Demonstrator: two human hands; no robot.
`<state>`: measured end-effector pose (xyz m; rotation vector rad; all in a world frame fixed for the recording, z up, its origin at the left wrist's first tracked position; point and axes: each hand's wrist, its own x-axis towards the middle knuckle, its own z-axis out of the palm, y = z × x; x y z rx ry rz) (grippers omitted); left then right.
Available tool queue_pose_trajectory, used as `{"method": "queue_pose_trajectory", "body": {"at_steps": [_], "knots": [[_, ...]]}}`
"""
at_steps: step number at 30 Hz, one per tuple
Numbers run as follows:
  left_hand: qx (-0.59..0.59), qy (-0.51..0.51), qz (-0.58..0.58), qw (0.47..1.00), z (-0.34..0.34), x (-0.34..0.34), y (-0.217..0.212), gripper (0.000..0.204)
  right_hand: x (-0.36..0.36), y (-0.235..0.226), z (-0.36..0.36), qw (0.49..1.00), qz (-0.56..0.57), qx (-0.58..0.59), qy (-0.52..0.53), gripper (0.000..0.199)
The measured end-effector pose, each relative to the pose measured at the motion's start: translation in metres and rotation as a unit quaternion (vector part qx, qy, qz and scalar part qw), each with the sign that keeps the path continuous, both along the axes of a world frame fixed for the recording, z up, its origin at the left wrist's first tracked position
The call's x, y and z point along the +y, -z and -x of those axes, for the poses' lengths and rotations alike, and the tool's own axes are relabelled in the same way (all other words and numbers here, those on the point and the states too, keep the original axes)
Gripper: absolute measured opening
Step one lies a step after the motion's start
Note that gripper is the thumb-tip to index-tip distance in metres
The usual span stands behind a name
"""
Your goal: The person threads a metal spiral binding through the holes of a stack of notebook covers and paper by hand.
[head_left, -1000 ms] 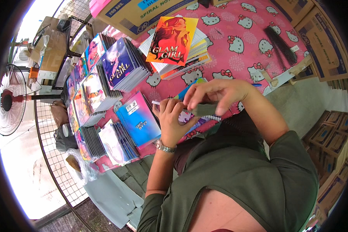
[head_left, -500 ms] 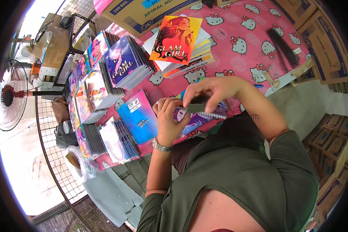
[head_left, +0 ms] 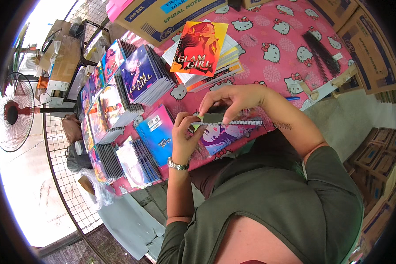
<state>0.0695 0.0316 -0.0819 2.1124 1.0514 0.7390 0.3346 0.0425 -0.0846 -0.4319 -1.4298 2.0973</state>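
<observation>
A notebook (head_left: pixel 220 138) with a purple illustrated cover is tilted up at the near edge of the table. My left hand (head_left: pixel 185 132) grips its left end, thumb and fingers closed around the corner of the punched edge. Over that same edge arches my right hand (head_left: pixel 240 97), its thumb and fingertips curled down onto the spine; the palm side is partly hidden. A dark spiral coil (head_left: pixel 282 126) runs along the notebook's edge, and its loose end sticks out to the right beneath my right forearm. Beside my left hand lies a blue-and-pink spiral notebook (head_left: pixel 156 132).
Bound notebooks (head_left: pixel 141 72) stand in several stacks at the left. Unbound covers and sheets (head_left: pixel 200 48) are piled farther back. Loose black coils (head_left: pixel 322 55) and a blue pen (head_left: pixel 292 98) lie on the right. Cardboard boxes (head_left: pixel 171 17) line the back and right; a fan (head_left: pixel 15 112) is far left.
Both hands have shifted slightly left, my right hand moving along the punched edge. Less of the coil sticks out at the right, and more of the purple cover shows.
</observation>
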Motion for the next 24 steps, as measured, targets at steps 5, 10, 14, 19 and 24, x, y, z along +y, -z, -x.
{"method": "queue_pose_trajectory", "body": {"at_steps": [5, 10, 14, 19, 24], "knots": [[-0.013, 0.061, -0.006, 0.998, 0.001, -0.001, 0.005, 0.035, -0.004, 0.007, -0.003, 0.984, -0.102, -0.145, 0.03, 0.061], [-0.024, 0.081, -0.01, 0.996, -0.001, -0.002, 0.005, 0.038, -0.015, -0.002, 0.0, 0.997, -0.07, -0.003, 0.01, 0.061], [-0.027, 0.075, 0.0, 0.997, 0.001, 0.0, 0.007, 0.038, -0.016, -0.011, 0.002, 0.995, -0.096, 0.0, 0.027, 0.059], [-0.037, 0.049, 0.015, 0.998, -0.001, -0.001, 0.012, 0.04, -0.008, -0.015, 0.0, 0.975, -0.172, -0.126, 0.054, 0.057], [-0.132, 0.044, 0.101, 0.985, 0.003, -0.003, 0.029, 0.039, 0.004, 0.004, -0.003, 0.951, -0.189, -0.245, 0.026, 0.06]]}}
